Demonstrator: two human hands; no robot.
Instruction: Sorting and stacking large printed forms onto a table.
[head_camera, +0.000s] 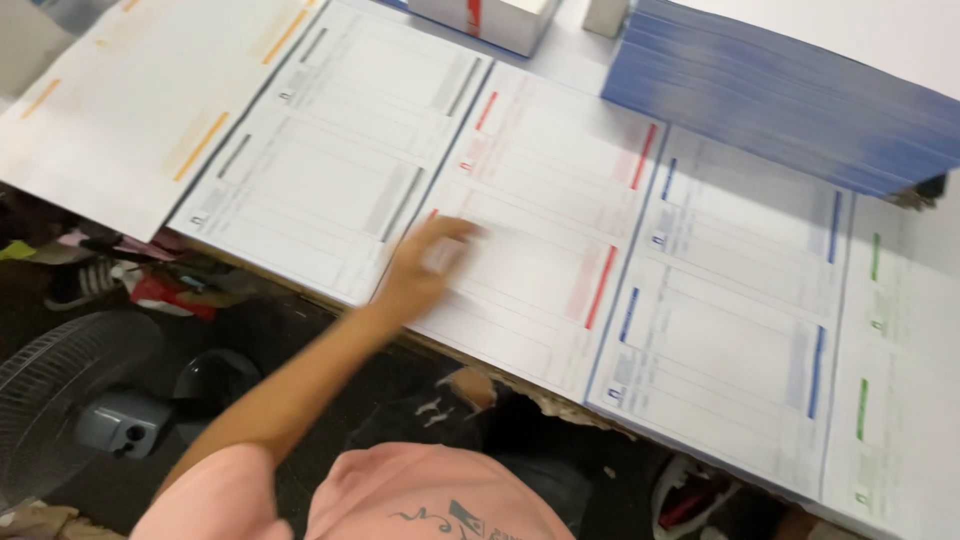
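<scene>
My left hand (425, 265) reaches out from the lower left onto a stack of white forms printed in red (560, 190). Its fingers lie at that stack's left edge, next to the grey-printed forms (330, 150). The hand is blurred, so I cannot tell whether it pinches a sheet or only touches the top one. My pink sleeve and shirt (400, 500) fill the bottom of the view. My right hand is out of sight.
More form stacks lie side by side on the table: orange-printed (130, 110), blue-printed (730, 300) and green-printed (900, 380). A tall blue-edged paper pile (800, 100) and a white box (490, 20) stand behind. A fan (60, 390) and shoes (150, 290) are on the floor.
</scene>
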